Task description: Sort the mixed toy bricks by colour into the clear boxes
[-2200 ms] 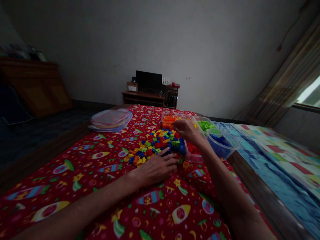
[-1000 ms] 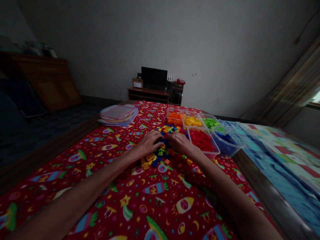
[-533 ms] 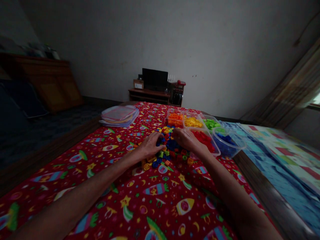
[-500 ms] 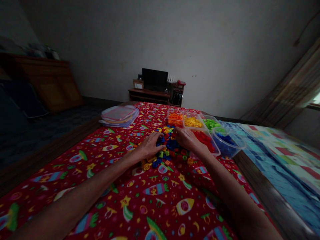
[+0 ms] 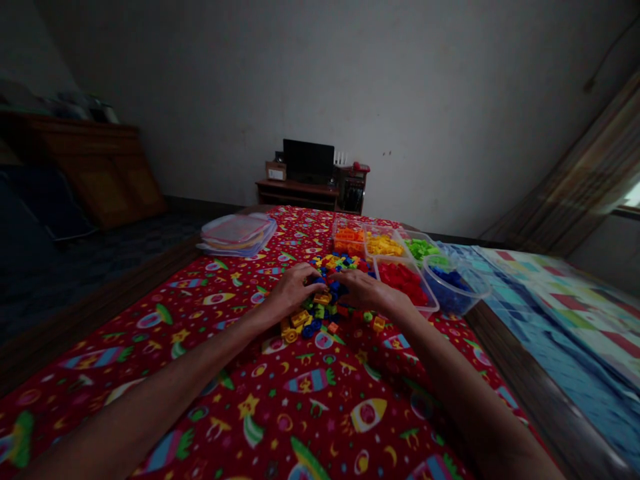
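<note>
A pile of mixed plastic building blocks [image 5: 323, 310] in yellow, blue, green, red and orange lies on the red patterned tablecloth [image 5: 310, 413]. At the pile's left side is my left hand [image 5: 293, 290], thumb and fingers curled round a blue building block [image 5: 319, 281]. My right hand [image 5: 360, 288] reaches over the pile from the right, close to the left one. Its fingers are bent down among the blocks, and their tips hide whatever is in them. Dark blue pieces show just below those fingers.
Sorted blocks fill clear containers on the right: orange [image 5: 349, 241], yellow [image 5: 384, 245], green [image 5: 421, 249], red [image 5: 405, 283], and blue in a round tub [image 5: 456, 288]. Stacked lids [image 5: 237, 235] lie at the back left. A bed [image 5: 565, 307] adjoins the table's right edge.
My right hand has come down and left, away from the red container's edge, nearer my left hand. The left hand's thumb and fingers have drawn closer round the blue block.
</note>
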Available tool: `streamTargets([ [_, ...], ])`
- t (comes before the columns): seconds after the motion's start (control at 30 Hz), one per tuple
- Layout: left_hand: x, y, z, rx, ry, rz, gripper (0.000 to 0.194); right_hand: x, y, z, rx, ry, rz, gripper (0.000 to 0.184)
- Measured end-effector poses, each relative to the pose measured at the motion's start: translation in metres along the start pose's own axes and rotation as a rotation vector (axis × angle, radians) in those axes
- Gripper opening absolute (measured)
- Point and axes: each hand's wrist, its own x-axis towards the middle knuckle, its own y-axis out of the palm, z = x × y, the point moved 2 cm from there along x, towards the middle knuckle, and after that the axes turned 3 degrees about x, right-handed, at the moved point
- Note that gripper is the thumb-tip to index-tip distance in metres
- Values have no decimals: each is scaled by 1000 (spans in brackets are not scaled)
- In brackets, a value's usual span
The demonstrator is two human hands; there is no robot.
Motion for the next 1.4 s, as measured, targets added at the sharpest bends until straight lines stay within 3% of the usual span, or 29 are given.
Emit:
streamTargets([
  [0.13, 2, -4, 0, -167, -78, -71, 24, 1, -2, 0, 33, -16, -81, 47],
  [0.4, 0, 0, -5, -590, -396, -13, 47, 12, -24, 8, 244, 63, -294, 39],
  [0.57, -3, -1, -14, -777, -467, -27, 54, 17, -23, 21, 342, -3, -278, 38],
  [0.67, -4, 2, -13, -802, -503, -19, 53, 19, -18, 24, 296, -12, -277, 27],
  [0.8, -2, 0, -10, -752, -474, 0, 49, 19, -16, 18, 244, 51, -293, 21],
  [1.03, -2, -6, -7, -683, -389, 182, 51, 15, -10, 13, 221, 52, -206, 21],
  [1.2, -1, -9, -4, -651, -355, 156, 46, 16, -4, 17, 190, 15, -180, 19],
  [1.3, 3, -17, -2, -376, -241, 96, 28, 14, -14, 14, 156, 45, -252, 22],
  [1.4, 6, -25, 3, -3, -80, 90, 16, 6, -38, 2, 130, 123, -352, 23],
])
